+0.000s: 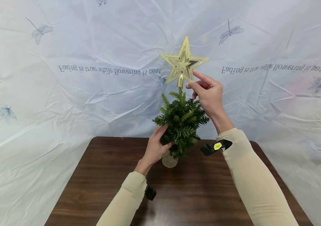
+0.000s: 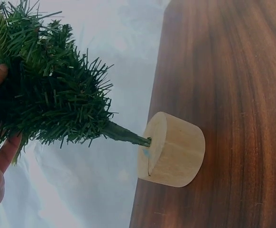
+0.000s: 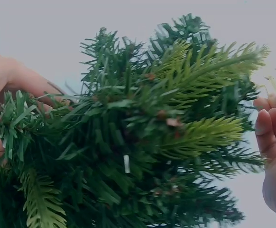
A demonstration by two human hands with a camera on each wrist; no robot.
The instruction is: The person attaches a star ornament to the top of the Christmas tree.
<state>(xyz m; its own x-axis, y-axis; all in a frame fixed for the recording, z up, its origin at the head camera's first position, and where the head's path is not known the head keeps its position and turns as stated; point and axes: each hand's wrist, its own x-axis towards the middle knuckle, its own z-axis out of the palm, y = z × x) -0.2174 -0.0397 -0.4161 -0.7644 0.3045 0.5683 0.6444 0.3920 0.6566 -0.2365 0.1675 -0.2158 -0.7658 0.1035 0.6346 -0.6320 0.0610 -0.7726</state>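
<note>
A small artificial Christmas tree (image 1: 183,125) stands on a round wooden base (image 2: 178,149) near the far edge of the table. Its thin green trunk shows in the left wrist view. My left hand (image 1: 155,147) grips the foliage low on the left side, fingertips partly hidden among the needles. A gold star topper (image 1: 183,62) sits upright at the tree's tip, its socket over the top sprig. My right hand (image 1: 210,94) pinches the star's lower right point between thumb and forefinger. In the right wrist view, branches fill the middle and the star is barely visible.
The dark wood table (image 1: 115,175) lies under the tree, its back edge close behind the base. A pale wrinkled cloth (image 1: 115,94) with printed dragonflies and upside-down lettering hangs behind and at both sides. Black straps with small devices (image 1: 215,147) sit on both wrists.
</note>
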